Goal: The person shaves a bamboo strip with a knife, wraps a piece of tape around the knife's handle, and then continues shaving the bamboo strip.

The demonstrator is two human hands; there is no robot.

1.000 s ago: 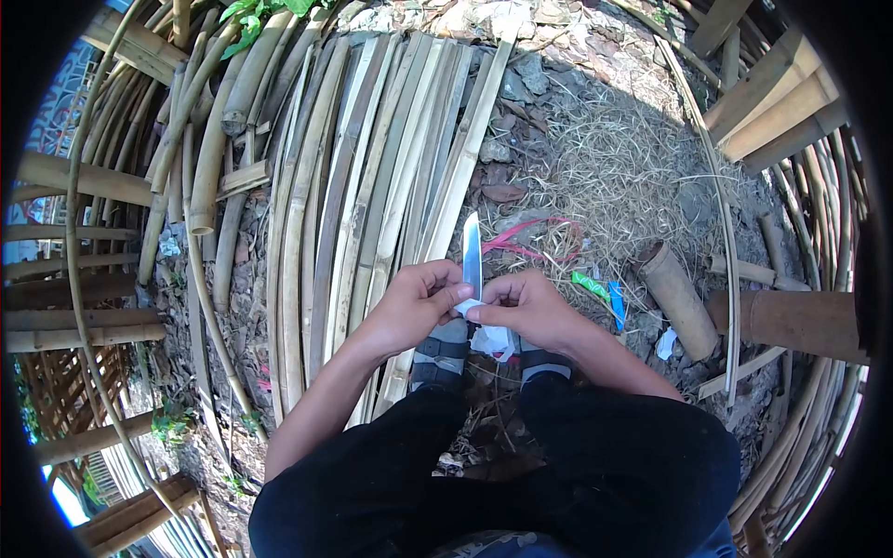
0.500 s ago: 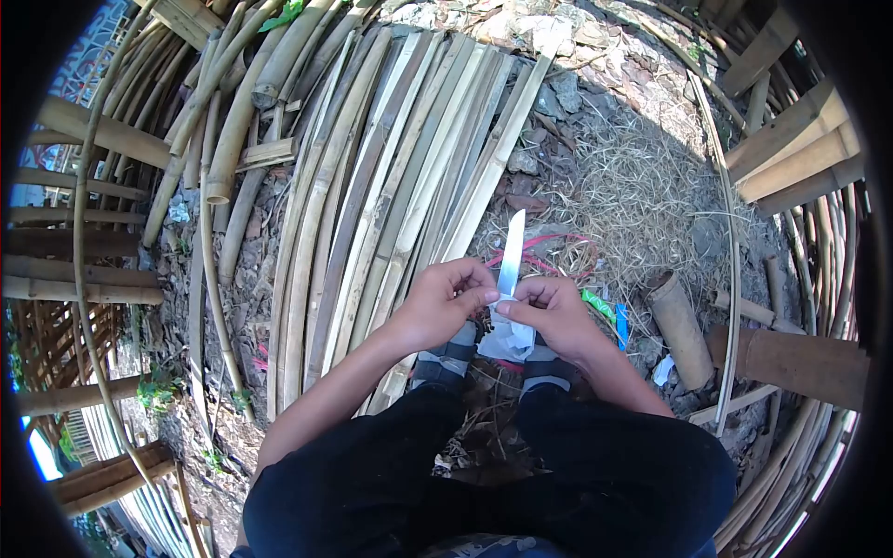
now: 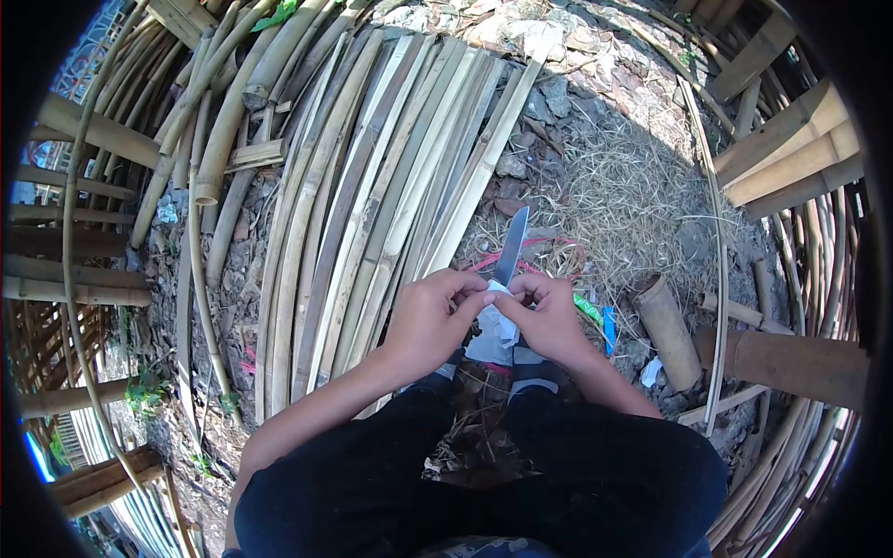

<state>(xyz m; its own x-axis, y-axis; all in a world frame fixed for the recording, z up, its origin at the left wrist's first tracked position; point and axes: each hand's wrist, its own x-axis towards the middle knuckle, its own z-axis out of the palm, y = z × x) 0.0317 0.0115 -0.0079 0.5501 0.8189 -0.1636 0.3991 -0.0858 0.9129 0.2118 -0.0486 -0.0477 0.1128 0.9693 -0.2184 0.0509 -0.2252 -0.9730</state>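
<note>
Two hands, left [image 3: 435, 321] and right [image 3: 541, 314], pinch white wrapping [image 3: 493, 337] with nearly closed fingers at the base of a knife [image 3: 513, 244], its bare blade gray-blue, smooth and pointed, angled above pink cord [image 3: 566, 249]; right of the knife lies a bamboo tube [image 3: 668, 333].

Knife blade [image 3: 513, 245] now at a greater rightward tilt, dull blue-grey instead of bright with glare.
</note>
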